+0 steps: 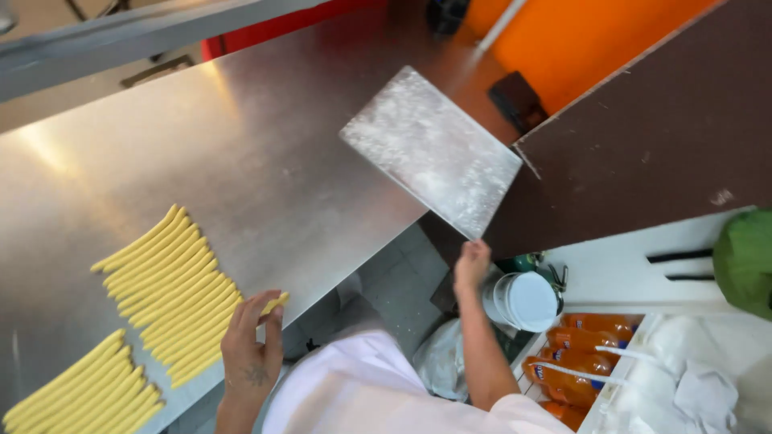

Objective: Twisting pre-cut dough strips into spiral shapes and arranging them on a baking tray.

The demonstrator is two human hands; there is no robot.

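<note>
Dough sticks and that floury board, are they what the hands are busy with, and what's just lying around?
In use:
left hand touching yellow dough sticks
right hand holding floured board
steel table

Lying about:
white bucket
orange drink bottles
green cloth

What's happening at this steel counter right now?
A person in a white top stands at a stainless steel table. The right hand grips a flour-dusted rectangular board by its lower corner, holding it tilted over the table's edge. The left hand rests by the end of a row of yellow dough sticks; a second row lies nearer the table's front edge. Orange soda bottles and a white bucket sit below.
</note>
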